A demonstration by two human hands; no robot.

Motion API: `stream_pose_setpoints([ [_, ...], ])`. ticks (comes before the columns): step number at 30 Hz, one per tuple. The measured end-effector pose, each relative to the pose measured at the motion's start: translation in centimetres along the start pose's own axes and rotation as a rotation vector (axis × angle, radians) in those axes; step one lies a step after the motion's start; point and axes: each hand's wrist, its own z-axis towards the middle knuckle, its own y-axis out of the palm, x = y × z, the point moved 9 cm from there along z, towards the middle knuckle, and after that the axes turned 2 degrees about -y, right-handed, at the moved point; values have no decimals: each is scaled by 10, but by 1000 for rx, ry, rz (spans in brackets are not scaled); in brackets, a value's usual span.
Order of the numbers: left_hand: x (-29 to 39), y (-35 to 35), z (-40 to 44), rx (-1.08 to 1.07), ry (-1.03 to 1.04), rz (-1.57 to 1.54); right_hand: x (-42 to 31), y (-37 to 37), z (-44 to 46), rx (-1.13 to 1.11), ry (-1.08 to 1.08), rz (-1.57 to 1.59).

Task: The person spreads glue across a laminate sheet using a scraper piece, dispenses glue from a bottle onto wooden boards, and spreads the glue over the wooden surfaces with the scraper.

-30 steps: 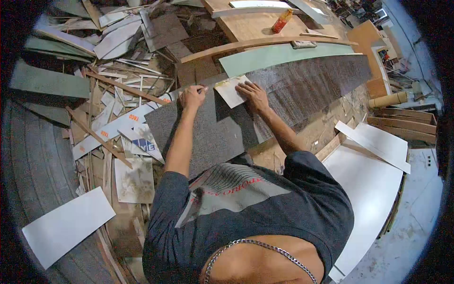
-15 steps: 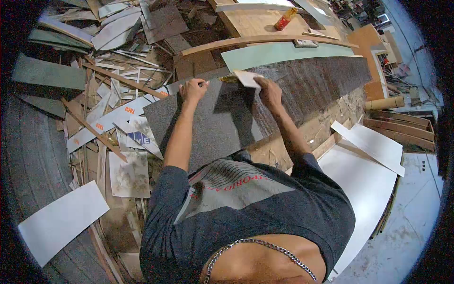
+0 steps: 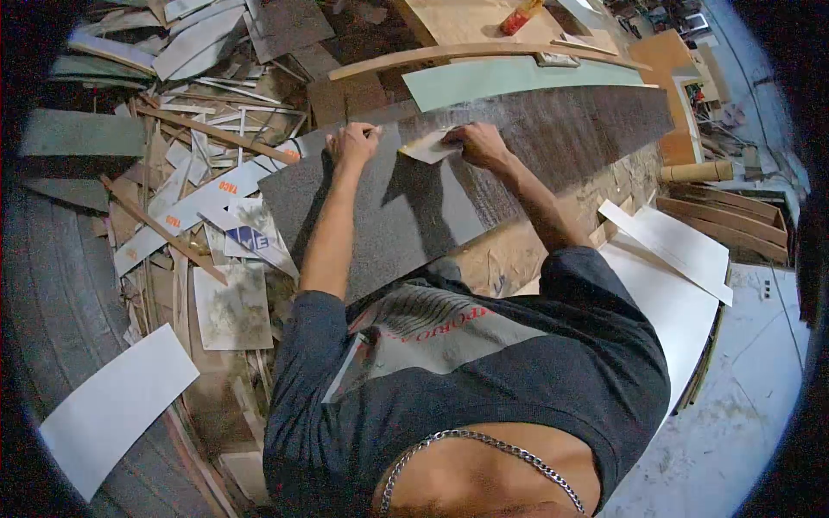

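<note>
A long dark grey-brown panel [image 3: 363,233] lies in front of me, its right part streaked and shiny. My right hand [image 3: 484,145] grips a flat whitish spreader [image 3: 427,148], tilted low over the panel, with a yellowish smear along its left edge. Whether that edge touches the surface is hard to tell. At the panel's upper left, my left hand [image 3: 352,145] is closed with thumb and fingers drawn together; what is in them, if anything, cannot be made out.
A pale green sheet [image 3: 518,79] and a wooden strip [image 3: 414,59] lie beyond the panel. A red bottle [image 3: 520,17] stands at the back. Offcuts [image 3: 199,173] pile up on the left. White boards [image 3: 661,319] lean at right, near a brown wooden box [image 3: 725,226].
My right hand has brought the spreader down and slightly left, turning it flatter toward the panel. My left hand stays closed near the same panel corner. The view has shifted slightly.
</note>
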Motion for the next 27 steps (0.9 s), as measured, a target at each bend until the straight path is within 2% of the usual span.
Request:
stream_pose_setpoints([
  [2,3,-5,0,-13,-1,8,-7,10,-19,-144,7,-95],
  [4,0,3,0,-39,10,25,-2,20,-43,-115,13,-40],
  [6,0,0,1,3,6,25,9,46,-68,-234,38,-44],
  [12,19,-14,-13,-47,-20,68,12,81,-175,-229,29,-37],
  [13,20,-15,-12,-16,-5,98,-17,51,-187,-291,103,53],
  [16,-7,13,7,-38,37,56,-16,54,-235,-393,237,41],
  [17,-23,29,17,7,88,49,13,118,-269,-279,161,-74],
  [18,-24,31,22,59,137,43,19,148,-296,-495,213,91],
  [19,-14,22,16,35,149,22,41,190,-331,-434,326,149],
  [21,5,5,6,46,142,-5,39,180,-369,-292,397,95],
  [22,9,2,-4,30,134,-32,40,179,-379,-289,381,100],
  [24,15,-13,-21,122,155,42,67,178,-411,-165,740,250],
  [26,16,-26,-33,218,213,101,61,132,-407,-43,724,484],
  [27,17,-28,-35,215,221,114,78,142,-419,82,772,497],
])
